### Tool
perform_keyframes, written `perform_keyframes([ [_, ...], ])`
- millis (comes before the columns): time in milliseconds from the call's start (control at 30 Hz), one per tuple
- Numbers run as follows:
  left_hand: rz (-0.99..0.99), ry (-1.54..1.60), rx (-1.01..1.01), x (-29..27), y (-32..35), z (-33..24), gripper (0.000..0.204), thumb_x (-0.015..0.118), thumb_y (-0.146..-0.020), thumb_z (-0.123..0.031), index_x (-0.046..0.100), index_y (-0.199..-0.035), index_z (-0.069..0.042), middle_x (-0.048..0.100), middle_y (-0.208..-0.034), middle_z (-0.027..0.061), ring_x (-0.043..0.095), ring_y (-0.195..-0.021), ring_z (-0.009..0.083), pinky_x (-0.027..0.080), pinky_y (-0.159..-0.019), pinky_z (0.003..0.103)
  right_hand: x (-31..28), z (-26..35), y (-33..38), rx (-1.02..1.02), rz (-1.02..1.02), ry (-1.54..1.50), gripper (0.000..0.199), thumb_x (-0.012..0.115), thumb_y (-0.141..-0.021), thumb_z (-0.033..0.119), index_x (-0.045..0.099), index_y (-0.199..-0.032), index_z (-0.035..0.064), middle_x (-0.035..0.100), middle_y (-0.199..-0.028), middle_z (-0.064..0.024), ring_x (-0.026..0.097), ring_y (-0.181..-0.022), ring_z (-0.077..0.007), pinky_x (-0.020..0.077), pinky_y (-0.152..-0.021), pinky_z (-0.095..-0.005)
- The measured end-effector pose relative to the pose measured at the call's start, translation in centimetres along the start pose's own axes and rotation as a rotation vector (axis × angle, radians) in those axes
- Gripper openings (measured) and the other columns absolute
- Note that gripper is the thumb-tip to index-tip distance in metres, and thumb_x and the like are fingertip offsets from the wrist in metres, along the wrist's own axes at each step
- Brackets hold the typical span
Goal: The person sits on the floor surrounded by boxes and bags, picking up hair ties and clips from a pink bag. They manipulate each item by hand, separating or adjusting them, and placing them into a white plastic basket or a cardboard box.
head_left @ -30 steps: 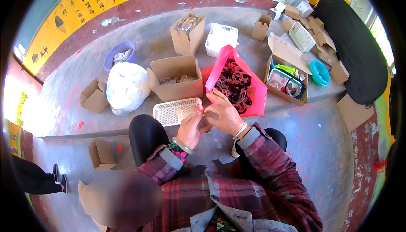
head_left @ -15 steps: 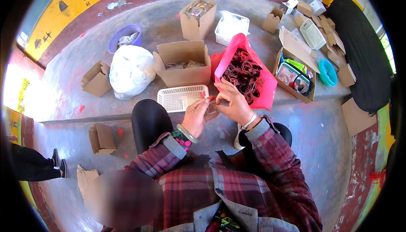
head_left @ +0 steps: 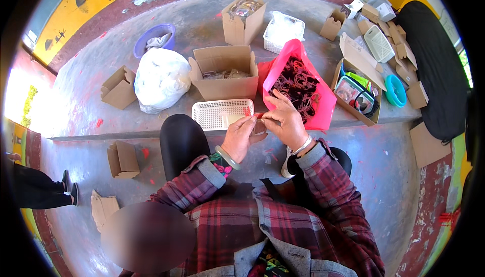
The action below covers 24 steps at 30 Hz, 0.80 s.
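My left hand and my right hand meet in front of me, fingertips close together. Between them is a small red strip, pinched by both thumbs and forefingers; its exact kind is too small to make out. The other fingers of my right hand are raised. Just beyond my left hand lies a white perforated plastic basket with small red and pale pieces in it. Close behind my right hand stands a bright pink bag, its mouth wide, full of dark and pinkish cord loops.
A cardboard box holding clear packets stands on the raised ledge beside a stuffed white plastic bag. Farther back are another carton, a purple basin and a white basket. A turquoise basin sits right. Someone's legs show left.
My fingertips have drawn closer together on the red strip, and the loop visible between my hands before is now mostly hidden. The whole view has shifted slightly.
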<state>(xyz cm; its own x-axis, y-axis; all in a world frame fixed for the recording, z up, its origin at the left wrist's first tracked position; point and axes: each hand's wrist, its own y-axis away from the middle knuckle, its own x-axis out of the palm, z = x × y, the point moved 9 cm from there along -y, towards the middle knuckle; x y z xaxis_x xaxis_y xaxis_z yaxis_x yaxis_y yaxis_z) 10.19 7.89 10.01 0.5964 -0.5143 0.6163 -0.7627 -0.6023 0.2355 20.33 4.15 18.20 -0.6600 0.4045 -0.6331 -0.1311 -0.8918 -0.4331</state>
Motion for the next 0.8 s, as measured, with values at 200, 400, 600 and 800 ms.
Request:
perform_keyframes([
  [200, -0.020, -0.040, 0.002, 0.1, 0.2, -0.2, 0.031, 0.043, -0.094, -0.022, 0.049, -0.114, 0.001, 0.056, -0.105, 0.0098, 0.056, -0.096, 0.0186, 0.049, -0.084, 0.035, -0.2, 1.8, -0.2, -0.076, 0.030, 0.049, 0.018, 0.067, -0.064, 0.008, 0.066, -0.081, 0.0060, 0.052, -0.119, -0.0190, 0.038, -0.121, -0.0376, 0.0371, -0.096, -0.0413],
  [400, 0.029, -0.051, -0.011, 0.0, -0.1, 0.8, 0.030, 0.042, -0.094, -0.021, 0.050, -0.114, 0.000, 0.056, -0.105, 0.0086, 0.056, -0.096, 0.0170, 0.050, -0.082, 0.034, 0.6, 1.2, 0.0, -0.054, 0.110, 0.013, 0.016, 0.066, -0.064, 0.007, 0.065, -0.080, 0.0046, 0.051, -0.121, -0.0179, 0.037, -0.122, -0.0381, 0.0352, -0.097, -0.0422],
  [600, 0.048, -0.115, -0.034, 0.6, 0.1, 0.9, 0.031, 0.041, -0.094, -0.023, 0.049, -0.114, 0.000, 0.057, -0.102, 0.0081, 0.058, -0.092, 0.0150, 0.053, -0.075, 0.031, 1.3, 0.6, 0.2, -0.012, 0.195, -0.070, 0.012, 0.065, -0.066, 0.006, 0.064, -0.077, 0.0032, 0.052, -0.119, -0.0176, 0.037, -0.121, -0.0379, 0.0344, -0.097, -0.0428],
  [800, 0.017, -0.074, -0.073, 0.2, 0.4, 1.1, 0.032, 0.042, -0.094, -0.024, 0.049, -0.114, -0.001, 0.057, -0.104, 0.0085, 0.059, -0.091, 0.0167, 0.053, -0.073, 0.031, 1.5, -0.3, 0.4, 0.004, 0.199, -0.081, 0.009, 0.064, -0.069, 0.007, 0.064, -0.077, 0.0034, 0.055, -0.115, -0.0170, 0.040, -0.119, -0.0386, 0.0356, -0.096, -0.0428],
])
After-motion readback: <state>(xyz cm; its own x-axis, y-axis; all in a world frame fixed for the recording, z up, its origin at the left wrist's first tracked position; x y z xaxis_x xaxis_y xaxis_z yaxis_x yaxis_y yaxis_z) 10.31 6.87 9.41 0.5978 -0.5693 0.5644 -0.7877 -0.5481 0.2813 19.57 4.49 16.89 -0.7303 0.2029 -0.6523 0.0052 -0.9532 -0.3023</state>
